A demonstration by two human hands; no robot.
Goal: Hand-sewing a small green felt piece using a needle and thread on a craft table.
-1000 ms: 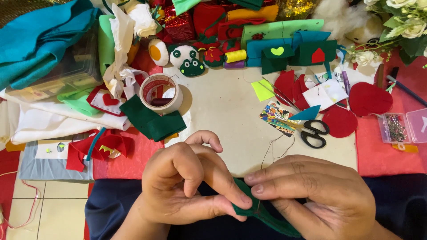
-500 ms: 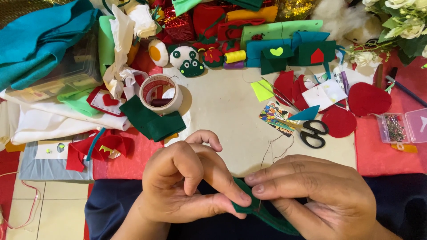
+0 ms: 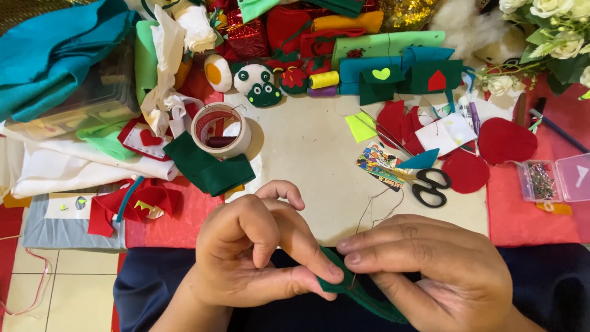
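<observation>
Pinching a dark green felt piece (image 3: 344, 286) at six o'clock, low over my lap, I've got my left hand (image 3: 255, 255) and right hand (image 3: 430, 270) closed tight on it, black scissors (image 3: 430, 186) lying at two o'clock.

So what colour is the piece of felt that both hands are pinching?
Dark green. The felt piece shows in the head view, pinched between the left hand and right hand.

Both hands' (image 3: 258, 255) (image 3: 430, 270) grip on green felt piece (image 3: 359, 295), scissors (image 3: 430, 186) beyond.
</observation>
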